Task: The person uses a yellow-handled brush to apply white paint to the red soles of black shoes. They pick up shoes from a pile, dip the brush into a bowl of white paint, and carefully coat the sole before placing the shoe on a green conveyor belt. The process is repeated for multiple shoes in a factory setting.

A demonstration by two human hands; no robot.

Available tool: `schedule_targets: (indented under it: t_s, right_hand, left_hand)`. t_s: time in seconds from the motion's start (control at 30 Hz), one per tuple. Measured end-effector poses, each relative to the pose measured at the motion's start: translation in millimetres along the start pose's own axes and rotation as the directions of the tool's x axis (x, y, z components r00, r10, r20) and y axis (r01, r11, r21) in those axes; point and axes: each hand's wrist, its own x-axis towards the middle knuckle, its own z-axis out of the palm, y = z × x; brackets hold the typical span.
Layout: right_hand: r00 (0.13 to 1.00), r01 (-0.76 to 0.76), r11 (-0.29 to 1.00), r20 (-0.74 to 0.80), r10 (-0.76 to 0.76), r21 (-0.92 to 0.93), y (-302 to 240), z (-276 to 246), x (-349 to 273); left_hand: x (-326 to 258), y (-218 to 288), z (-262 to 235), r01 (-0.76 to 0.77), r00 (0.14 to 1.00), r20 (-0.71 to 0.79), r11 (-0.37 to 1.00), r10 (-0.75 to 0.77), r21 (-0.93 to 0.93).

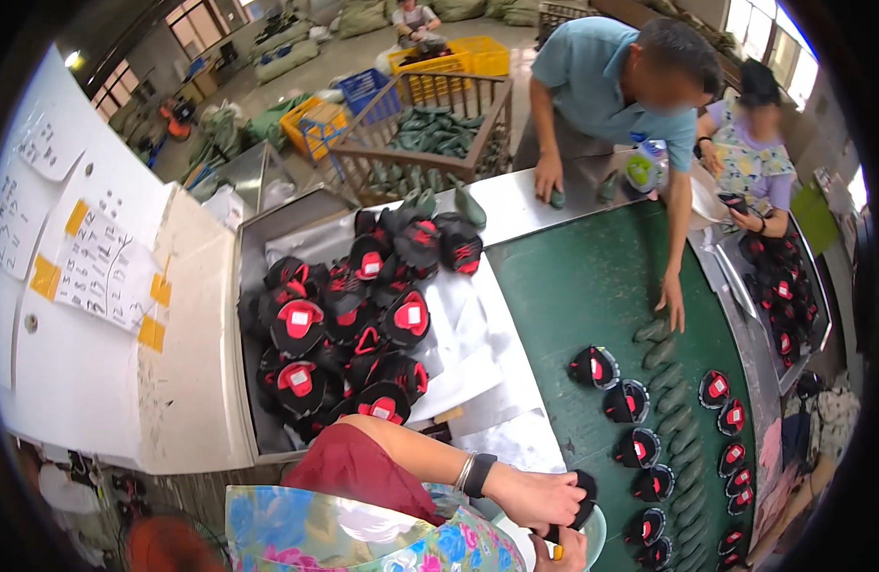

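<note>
"At the left hand's [533, 498] fingertips, what is noted?"

"One black piece [585, 496], gripped, fingers curled, back of hand uppermost; forearm [422, 455] extended rightward."

"Right hand [567, 553]?"

"Just below the left, closed on a yellow-ended item [557, 551], mostly hidden. Pale green bowl [600, 539] beside both; shoe uppers [640, 446] farther right on the worktop [554, 276]."

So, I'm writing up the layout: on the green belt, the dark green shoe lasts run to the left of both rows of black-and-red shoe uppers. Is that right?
Not quite: the head view shows the dark green shoe lasts running between the two rows of black-and-red shoe uppers on the green belt.
</note>
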Motion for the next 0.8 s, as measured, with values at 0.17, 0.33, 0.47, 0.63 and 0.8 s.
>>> schedule_targets:
  t_s: [0.17, 0.33, 0.47, 0.63, 0.8]
  right_hand:
    - [0.996, -0.085, 0.996, -0.035, 0.084, -0.021, 7.4, -9.5, -5.2]
    - [0.994, -0.109, 0.994, -0.021, 0.108, -0.023, 2.6, 0.2, -0.8]
    - [0.995, -0.102, 0.995, 0.004, 0.102, -0.015, -2.4, 11.8, 0.4]
    - [0.995, -0.090, 0.996, -0.039, 0.090, 0.003, -5.8, 17.1, 1.0]
    - [0.952, -0.145, 0.987, -0.262, 0.159, 0.071, 13.9, 0.8, -10.6]
  left_hand:
    - [-24.8, -14.7, 14.1, 0.124, 0.731, -0.558, 0.881, -0.392, -0.457]
    - [-36.2, -16.6, 44.5, 0.133, 0.908, -0.063, 0.429, -0.414, -0.893]
    - [-41.9, -15.9, 44.4, 0.046, 0.953, -0.159, 0.639, -0.260, -0.768]
    - [-45.0, -2.1, 21.7, 0.162, 0.961, -0.026, 0.641, -0.274, -0.750]
    - [-75.7, -10.4, 49.1, 0.240, 0.937, 0.059, 0.512, -0.343, -0.825]
